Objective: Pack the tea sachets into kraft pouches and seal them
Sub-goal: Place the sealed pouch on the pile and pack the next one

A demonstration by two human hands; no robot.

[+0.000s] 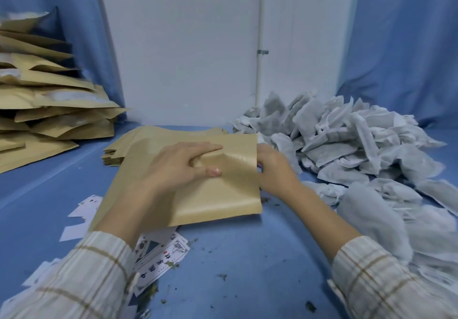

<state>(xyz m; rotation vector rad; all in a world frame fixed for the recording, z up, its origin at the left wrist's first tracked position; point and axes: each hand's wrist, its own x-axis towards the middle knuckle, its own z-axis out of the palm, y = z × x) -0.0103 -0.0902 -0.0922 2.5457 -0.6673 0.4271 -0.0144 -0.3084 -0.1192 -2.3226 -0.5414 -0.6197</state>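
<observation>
Blue cloth-covered table (235, 256) is filling most of the view, w/ blue curtains (406, 46) hanging at far left & far right and a white wall panel between them.

Big heap of tea sachets (347, 145) is sprawling over the right side, far to near; grey-white pouches, jumbled, no print readable on them.

Stack of filled kraft pouches (49, 105) is piling up at far left, lying flat but skewed, some w/ clear windows showing.

Kraft pouch (218, 194) being worked is sitting mid-table, tilted up off the cloth, its mouth pointing right toward the sachet heap. A flat stack of empty pouches (138, 142) is lying just behind & under it.

Left hand (181, 167) is gripping the pouch from above near its mouth, fingers curled onto the top face, thumb pressing in, so the paper is buckling there. Right hand (275, 170) is reaching in at the pouch mouth, fingers hidden behind the pouch edge; can't tell how open it is or whether it's got a sachet.

Printed label cards (161, 251) are scattering near-left under the left forearm; white w/ dark graphics, Chinese characters & a small red mark, too blurred to read.

Loose tea bits (223, 276) are dotting the near cloth.
</observation>
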